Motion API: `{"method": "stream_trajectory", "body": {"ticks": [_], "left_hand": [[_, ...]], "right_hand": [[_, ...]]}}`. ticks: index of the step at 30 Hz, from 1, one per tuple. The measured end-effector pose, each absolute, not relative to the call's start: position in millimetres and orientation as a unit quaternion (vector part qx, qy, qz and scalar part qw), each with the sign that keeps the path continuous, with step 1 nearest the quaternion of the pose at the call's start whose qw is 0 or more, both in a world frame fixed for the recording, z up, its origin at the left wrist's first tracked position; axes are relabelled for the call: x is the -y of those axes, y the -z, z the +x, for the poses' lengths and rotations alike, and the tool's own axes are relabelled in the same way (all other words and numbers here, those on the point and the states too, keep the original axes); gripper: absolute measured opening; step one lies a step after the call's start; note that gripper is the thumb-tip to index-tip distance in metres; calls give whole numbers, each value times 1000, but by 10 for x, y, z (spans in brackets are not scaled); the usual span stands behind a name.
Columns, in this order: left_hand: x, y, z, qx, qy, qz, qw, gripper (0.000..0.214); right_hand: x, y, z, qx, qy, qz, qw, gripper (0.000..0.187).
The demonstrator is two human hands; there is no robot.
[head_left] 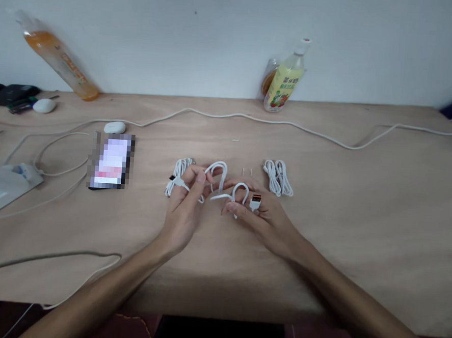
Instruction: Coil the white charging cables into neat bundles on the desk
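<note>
A white USB cable (221,170) is bent into loops between my two hands, above the wooden table. My left hand (188,200) pinches one looped part of it between thumb and fingers. On the other side my right hand (259,214) is closed on another loop, and a USB plug (255,201) sticks up by its fingers. Just behind my left hand lies a bundled white cable (180,169), partly hidden by that hand. A second coiled cable (278,177) rests on the table beyond my right hand.
A phone (113,159) lies left, with a white case (114,127) behind it. An orange-drink bottle (60,62) and a yellow-labelled bottle (285,81) lean by the wall. A long white cord (221,116) crosses the back of the table (379,224).
</note>
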State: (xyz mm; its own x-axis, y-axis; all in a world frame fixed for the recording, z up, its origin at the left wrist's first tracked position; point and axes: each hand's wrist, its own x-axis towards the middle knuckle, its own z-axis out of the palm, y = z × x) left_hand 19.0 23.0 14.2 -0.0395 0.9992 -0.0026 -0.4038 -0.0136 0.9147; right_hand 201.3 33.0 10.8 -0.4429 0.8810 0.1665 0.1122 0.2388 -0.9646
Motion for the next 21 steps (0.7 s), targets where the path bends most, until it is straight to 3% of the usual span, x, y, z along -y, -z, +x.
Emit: {"method": "stream_trajectory", "body": {"ticks": [8,16,21], "left_hand": [[-243,-231,176,-381,-611,348,600,34],[-259,-210,175,-370,-614,304,627,26],[-263,-190,174,-357,-621,300,629,22]], "right_hand": [[-349,-89,2037,713,-481,-354,369,26],[-352,-56,2041,699,-473,-392,367,27],[-361,-19,2042,651,-510,-392,402,39]]}}
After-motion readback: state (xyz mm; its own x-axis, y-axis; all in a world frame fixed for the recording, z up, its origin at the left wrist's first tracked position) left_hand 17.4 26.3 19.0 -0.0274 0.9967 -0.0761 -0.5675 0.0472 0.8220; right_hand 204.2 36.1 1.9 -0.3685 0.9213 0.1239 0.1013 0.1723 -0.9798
